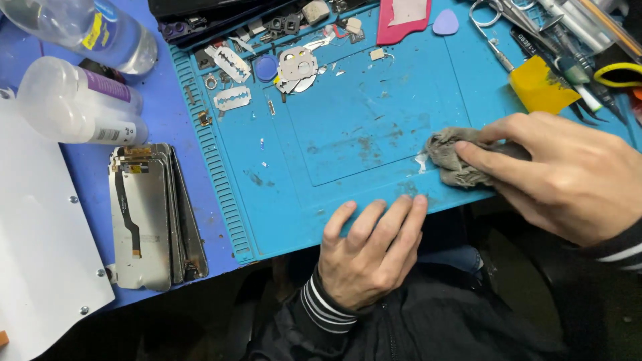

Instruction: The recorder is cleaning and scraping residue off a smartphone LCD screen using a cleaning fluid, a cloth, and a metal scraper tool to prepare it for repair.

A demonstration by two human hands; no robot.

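On the blue mat (348,134), toward four o'clock from its middle, the right hand (562,174) presses a crumpled grey cloth (458,160) against the surface. Its fingers (495,164) are curled down over the cloth and its thumb lies along the top, so the hand is closed on the cloth, which bulges out at nine o'clock from the knuckles. A small white scrap (421,162) lies just beside the cloth's left edge.

The left hand (368,254) sits at six o'clock on the mat's near edge, its fingers spread flat and resting on the rim, holding nothing. Both wrists show dark sleeves with white stripes.

At nine o'clock, off the mat on the purple table, a stack of phone screens (150,214) lies back side up, with a dark ribbon cable on the top one. Two clear plastic bottles (80,100) lie on their sides at ten o'clock. Near twelve o'clock are razor blades (231,80), a round metal part (297,65) and small loose pieces. At two o'clock lie a yellow scraper (542,87), scissors (498,17) and several tools close together. Dirty smears mark the mat's middle.
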